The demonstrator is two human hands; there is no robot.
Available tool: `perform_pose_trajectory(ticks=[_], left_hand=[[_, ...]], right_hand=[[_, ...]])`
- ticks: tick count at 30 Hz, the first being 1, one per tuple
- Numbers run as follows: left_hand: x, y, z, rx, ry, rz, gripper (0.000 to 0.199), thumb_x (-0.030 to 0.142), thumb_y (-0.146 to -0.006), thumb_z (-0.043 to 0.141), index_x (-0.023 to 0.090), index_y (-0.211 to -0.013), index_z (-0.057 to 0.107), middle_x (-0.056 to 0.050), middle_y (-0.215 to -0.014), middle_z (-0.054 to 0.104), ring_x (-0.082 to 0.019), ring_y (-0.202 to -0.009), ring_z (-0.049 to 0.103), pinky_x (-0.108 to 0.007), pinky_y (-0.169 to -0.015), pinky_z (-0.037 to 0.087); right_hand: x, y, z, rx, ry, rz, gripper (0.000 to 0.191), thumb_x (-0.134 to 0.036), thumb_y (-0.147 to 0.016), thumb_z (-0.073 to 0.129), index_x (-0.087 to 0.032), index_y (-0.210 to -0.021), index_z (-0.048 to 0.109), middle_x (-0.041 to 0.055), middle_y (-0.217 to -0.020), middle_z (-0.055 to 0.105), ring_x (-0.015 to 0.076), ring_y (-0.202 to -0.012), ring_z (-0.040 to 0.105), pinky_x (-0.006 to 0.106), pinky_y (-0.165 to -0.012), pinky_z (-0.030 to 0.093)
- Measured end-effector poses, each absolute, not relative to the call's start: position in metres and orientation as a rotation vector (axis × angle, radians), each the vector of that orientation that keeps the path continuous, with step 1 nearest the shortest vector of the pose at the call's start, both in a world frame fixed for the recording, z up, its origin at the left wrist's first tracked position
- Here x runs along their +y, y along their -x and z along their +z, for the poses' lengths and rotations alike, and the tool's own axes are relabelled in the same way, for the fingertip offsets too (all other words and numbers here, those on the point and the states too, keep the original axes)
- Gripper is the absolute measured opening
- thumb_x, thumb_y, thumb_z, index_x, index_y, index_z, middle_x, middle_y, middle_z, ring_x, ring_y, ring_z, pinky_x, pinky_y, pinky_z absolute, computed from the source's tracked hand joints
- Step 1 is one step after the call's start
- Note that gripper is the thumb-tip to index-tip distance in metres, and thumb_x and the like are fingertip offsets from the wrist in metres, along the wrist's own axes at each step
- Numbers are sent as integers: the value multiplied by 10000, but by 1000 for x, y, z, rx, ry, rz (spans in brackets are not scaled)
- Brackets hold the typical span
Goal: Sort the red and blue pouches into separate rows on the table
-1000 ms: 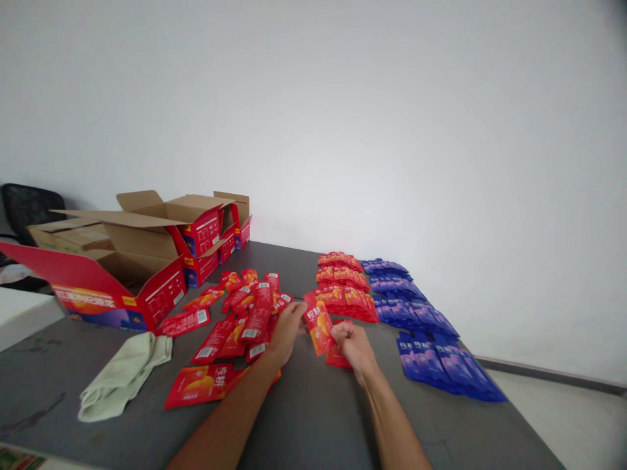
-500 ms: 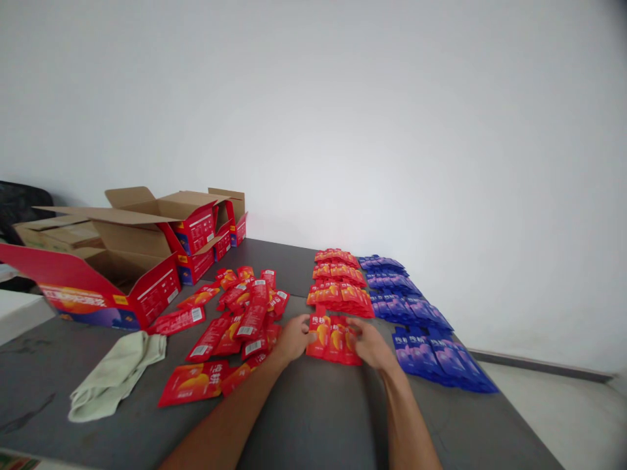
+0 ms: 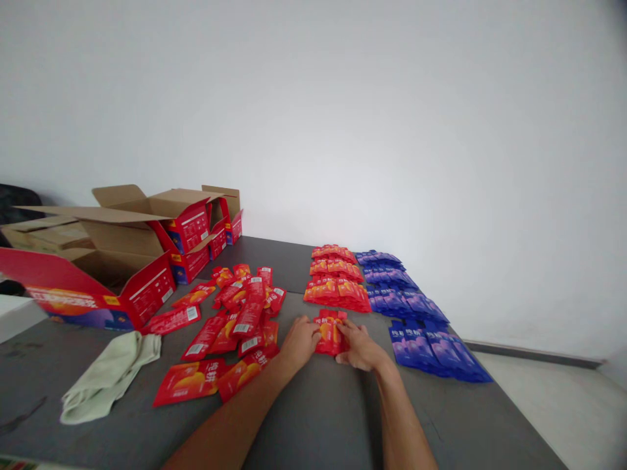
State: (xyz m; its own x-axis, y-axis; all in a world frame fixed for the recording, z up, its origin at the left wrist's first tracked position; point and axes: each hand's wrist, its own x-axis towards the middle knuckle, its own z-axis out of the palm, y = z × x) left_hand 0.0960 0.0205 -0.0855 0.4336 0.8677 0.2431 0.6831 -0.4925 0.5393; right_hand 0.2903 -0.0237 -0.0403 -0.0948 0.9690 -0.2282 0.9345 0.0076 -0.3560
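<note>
grey counter carries a small row of red pouches, each side held in the narrow grip of left hand and right hand; uneven squeezing could fan them, and the left forearm could drag the loose pile.

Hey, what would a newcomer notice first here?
Probably the loose heap of red pouches, left of centre, and the red rows and blue rows right of centre. Open red cartons stand far left. The left hand and right hand touch a red set nearer the camera.
</note>
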Motion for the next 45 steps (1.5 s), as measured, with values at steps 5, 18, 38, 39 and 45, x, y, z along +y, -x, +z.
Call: perform_pose_trajectory(ticks=[5,18,38,39,45], left_hand=[[16,-96,-83,1289,-2363,731,255,254,-906,483,198,-920,732,-72,-932,619,-194,-935,544,-307,-900,412],[30,-55,-52,1901,-2363,798,301,216,-859,527,188,-1114,684,-136,-1225,585,-309,-1255,420,-468,-1081,292],[43,-34,-47,1968,-2026,984,493,21,-791,426,135,-1253,557,-154,-1274,599,-260,-1222,535,-409,-1037,415],[44,-35,-45,1898,-1986,1091,528,8,-783,419,142,-1279,541,-140,-1309,586,-244,-1254,518,-395,-1064,400],[34,-57,-40,1297,-1632,1435,536,10,-788,415,196,-1277,533,-81,-1328,600,-187,-1249,547,-360,-1080,427]], right_hand=[[-28,-295,-37,-2171,2060,656,946,-372,-618,749,-151,-1469,398,137,-1568,268,328,-1392,295,414,-1110,248],[-22,-212,-56,-2187,1715,191,441,-294,-890,485,-250,-1323,559,33,-1446,483,302,-1343,327,449,-1066,287],[-20,-195,-63,-2031,1569,97,336,-171,-870,477,-221,-1133,681,61,-1211,659,274,-1254,437,423,-1065,307],[-19,-196,-63,-1999,1542,96,338,-161,-867,475,-217,-1126,684,63,-1200,664,269,-1237,453,418,-1064,320],[-11,-198,-64,-1626,1454,304,363,-319,-916,469,-186,-1216,621,103,-1122,678,238,-1026,601,372,-931,462]])
